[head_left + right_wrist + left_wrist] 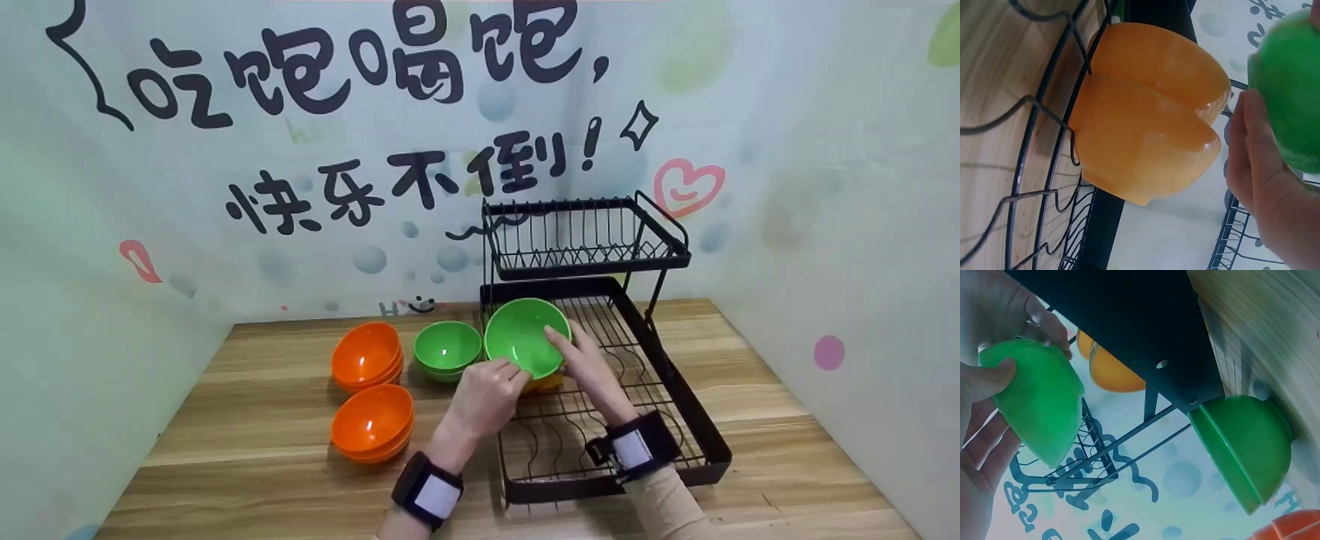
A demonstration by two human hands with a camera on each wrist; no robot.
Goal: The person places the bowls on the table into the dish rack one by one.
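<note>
Both hands hold one green bowl (517, 337) over the left side of the black dish rack (709, 457), its hollow tipped toward the head camera. My left hand (487, 397) pinches the bowl's near rim with bent fingers. At the right side, my right hand (592, 367) grips it, thumb over the rim inside and fingers behind. Yellow-orange bowls (1145, 129) stand tilted among the rack wires, largely hidden under the green bowl in the head view. Close to the left of the rack, a stack of green bowls (448, 349) sits on the table.
Two stacks of orange bowls, a far one (366, 358) and a near one (373, 424), stand at the left on the wooden table (247, 435). An upper wire shelf (585, 259) rises over the rack's back. Walls (847, 225) enclose the table's back and sides.
</note>
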